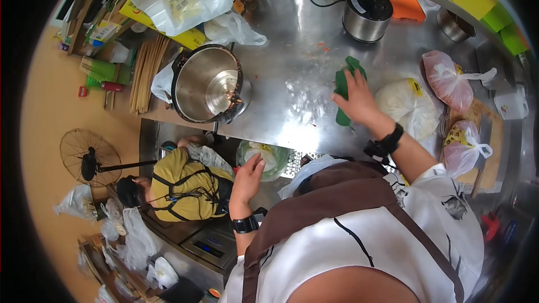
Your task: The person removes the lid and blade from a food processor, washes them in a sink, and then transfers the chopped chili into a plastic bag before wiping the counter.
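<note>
My right hand point(359, 100) lies over a dark green cloth point(342, 116) on the steel counter point(281, 90). Its fingers are stretched out and the thumb points left; the cloth shows past the fingertips and below the palm. My left hand point(248, 179) hangs in front of the counter's near edge with its fingers loosely apart, holding nothing that I can see. Below it is a green translucent basin point(245, 148) with a pale plastic bag inside. Reddish-orange scraps point(321, 46) dot the counter beyond the cloth.
A large steel pot point(185, 92) with food residue stands left. At the back is a lidded steel appliance point(368, 14). Tied bags point(446, 78) and a large white bag point(407, 104) sit right. A person in yellow point(188, 185) is near a fan point(90, 160).
</note>
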